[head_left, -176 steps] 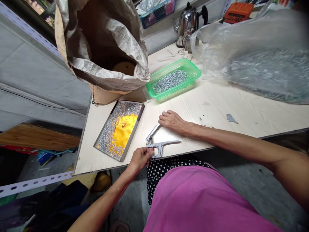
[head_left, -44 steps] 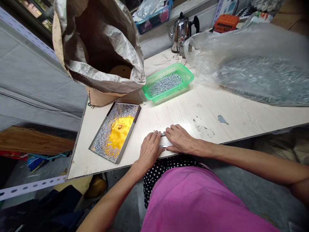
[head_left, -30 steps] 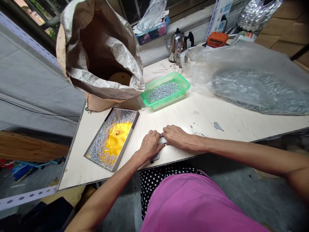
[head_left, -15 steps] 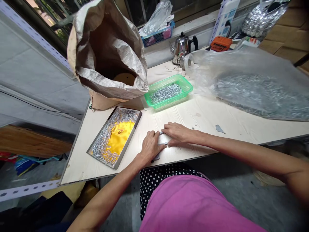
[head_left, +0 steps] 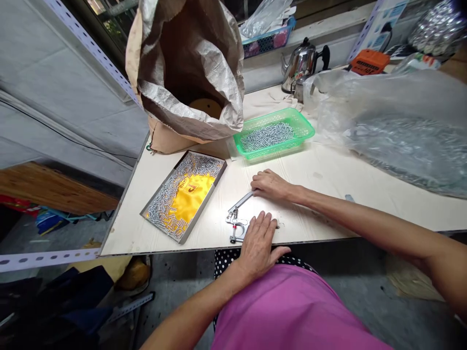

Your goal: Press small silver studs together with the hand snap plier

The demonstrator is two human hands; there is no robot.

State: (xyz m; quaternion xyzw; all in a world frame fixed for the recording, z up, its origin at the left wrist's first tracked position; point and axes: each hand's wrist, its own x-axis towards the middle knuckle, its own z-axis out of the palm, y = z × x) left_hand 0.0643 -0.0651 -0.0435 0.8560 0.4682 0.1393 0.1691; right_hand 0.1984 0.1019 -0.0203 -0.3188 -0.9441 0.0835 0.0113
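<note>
On the table near its front edge lies a pair of silver snap-fastener pliers (head_left: 240,201), with a spring and a small red part at the head. My right hand (head_left: 272,185) has its fingers closed round the end of the raised upper handle. The handles stand spread apart. My left hand (head_left: 256,245) lies flat over the lower side of the pliers, fingers stretched out, hiding that handle. Left of the hands rests a shallow tray (head_left: 197,212) with a yellow bottom and many small silver metal pieces.
Behind the hands stands a green basket (head_left: 302,127) of small metal pieces. A large open sack (head_left: 226,73) is at the back left. To the right lies a clear plastic bag (head_left: 404,146) of metal pieces. A kettle (head_left: 301,63) and an orange box (head_left: 369,61) stand at the back.
My hands have moved apart: the right one up and away with the upper handle, the left one down and right, now flat. The pliers' handles have spread and their head shows. The view has shifted.
</note>
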